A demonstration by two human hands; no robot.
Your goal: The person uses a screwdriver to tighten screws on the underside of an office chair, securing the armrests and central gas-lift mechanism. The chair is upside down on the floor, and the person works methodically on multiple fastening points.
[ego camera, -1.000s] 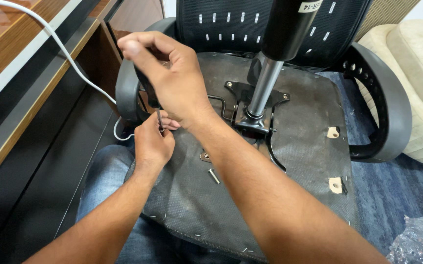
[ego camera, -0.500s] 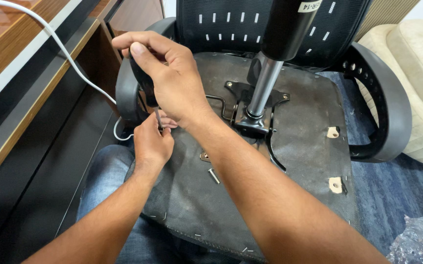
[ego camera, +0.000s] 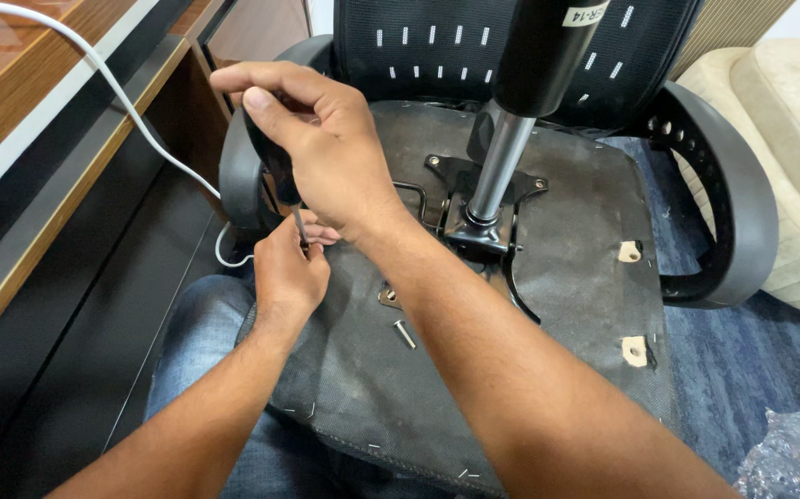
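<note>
Right hand [ego camera: 326, 157] clenched above left hand [ego camera: 287, 270], whose fingers pinch.

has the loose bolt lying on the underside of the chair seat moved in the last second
No. The loose bolt lies at the same spot on the seat underside, just below the small metal bracket, as in both earlier pictures; any small offset matches the camera's own drift.

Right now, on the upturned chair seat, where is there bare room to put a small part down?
Bare fabric lies on the seat underside between the metal mounting plate and the two tan screw tabs, and along the near edge below the loose bolt. It is crowded at the left edge, where the right hand grips a screwdriver and the left hand steadies its tip.
</note>
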